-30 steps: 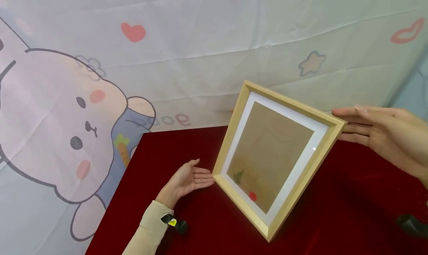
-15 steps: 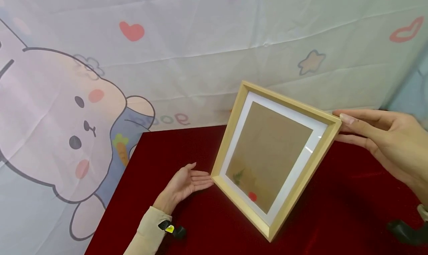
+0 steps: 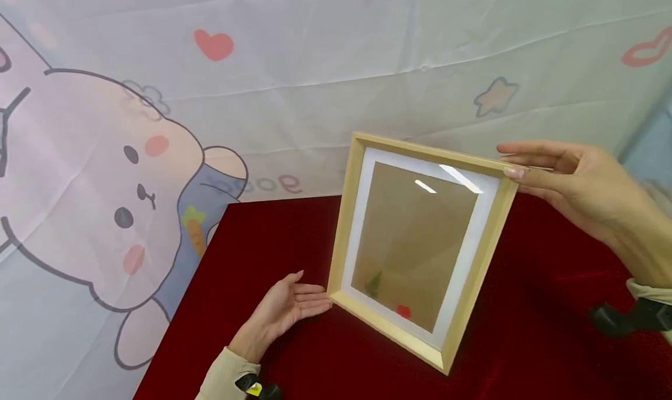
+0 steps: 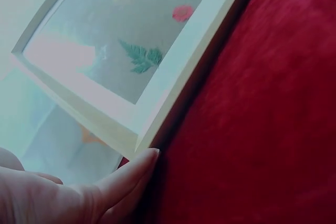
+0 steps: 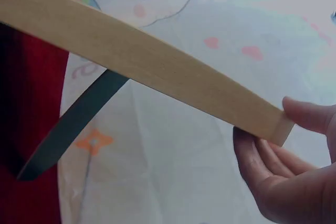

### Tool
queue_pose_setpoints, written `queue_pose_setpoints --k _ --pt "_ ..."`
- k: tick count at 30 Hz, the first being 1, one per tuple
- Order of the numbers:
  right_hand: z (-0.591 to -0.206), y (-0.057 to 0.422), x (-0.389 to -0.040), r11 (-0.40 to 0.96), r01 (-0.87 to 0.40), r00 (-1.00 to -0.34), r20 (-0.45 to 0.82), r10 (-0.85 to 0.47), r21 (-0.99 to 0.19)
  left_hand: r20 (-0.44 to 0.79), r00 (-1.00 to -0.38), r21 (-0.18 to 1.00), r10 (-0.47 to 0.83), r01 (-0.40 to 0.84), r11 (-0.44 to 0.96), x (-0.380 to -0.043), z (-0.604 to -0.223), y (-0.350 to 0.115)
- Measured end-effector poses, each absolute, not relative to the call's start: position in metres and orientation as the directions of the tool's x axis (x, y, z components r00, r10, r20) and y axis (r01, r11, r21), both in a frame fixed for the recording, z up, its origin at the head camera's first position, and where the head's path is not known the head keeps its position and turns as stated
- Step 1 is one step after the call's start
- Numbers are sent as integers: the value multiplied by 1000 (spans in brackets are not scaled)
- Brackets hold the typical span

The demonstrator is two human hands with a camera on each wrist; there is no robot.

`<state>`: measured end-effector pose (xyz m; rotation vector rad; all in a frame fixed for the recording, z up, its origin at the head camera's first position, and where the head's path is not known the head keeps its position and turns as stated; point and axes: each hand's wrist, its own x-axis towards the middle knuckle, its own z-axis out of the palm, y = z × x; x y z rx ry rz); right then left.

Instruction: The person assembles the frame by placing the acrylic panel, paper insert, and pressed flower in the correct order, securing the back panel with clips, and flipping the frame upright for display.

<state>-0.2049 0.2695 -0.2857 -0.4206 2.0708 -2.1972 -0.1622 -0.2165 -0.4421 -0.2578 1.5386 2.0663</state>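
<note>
A pale wooden picture frame (image 3: 479,274) with a white mat leans back over the red cloth. Behind its clear pane are a small red flower (image 4: 182,13) and a green leaf (image 4: 140,57), low in the brown opening. My right hand (image 3: 583,184) pinches the upper right corner, thumb at the front and fingers behind. At the lower left corner, my left hand (image 3: 289,306) lies palm up with straight fingers, fingertips right at the wood. The right wrist view shows a dark stand leg (image 5: 73,124) angling from the frame's back down to the cloth.
Red velvety cloth (image 3: 278,237) covers the table beneath the frame. Close behind it hangs a pale fabric backdrop (image 3: 315,50) printed with a rabbit, hearts and a star. Each wrist carries a black strapped device.
My right hand has come in from beside the corner to pinch it. The frame has turned more upright, its top shifting left. My left hand has moved slightly down and left with the lower corner.
</note>
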Motion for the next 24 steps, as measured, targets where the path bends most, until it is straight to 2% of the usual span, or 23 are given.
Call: queue_pose_setpoints --k 3,6,11,15,19,24 --pt "-288 267 -228 -260 -78 -930 164 -329 -962 -460 -826 818 325 -537 -206 -151 -441 -216" --pt "-288 264 -248 -361 -36 -915 176 -363 -932 -464 -811 795 357 -558 -235 -142 -440 -214" --pt "-286 260 -268 -415 13 -925 147 -351 -910 -484 -779 736 399 -609 -296 -132 -440 -207" --pt "-286 257 -272 -423 24 -926 139 -351 -906 -484 -766 742 423 -615 -265 -128 -440 -201" --pt "-287 254 -272 -419 16 -920 150 -361 -908 -470 -772 796 428 -581 -173 -126 -441 -200" --pt "-298 254 -262 -335 -29 -917 158 -365 -942 -441 -822 895 360 -430 115 -130 -435 -205"
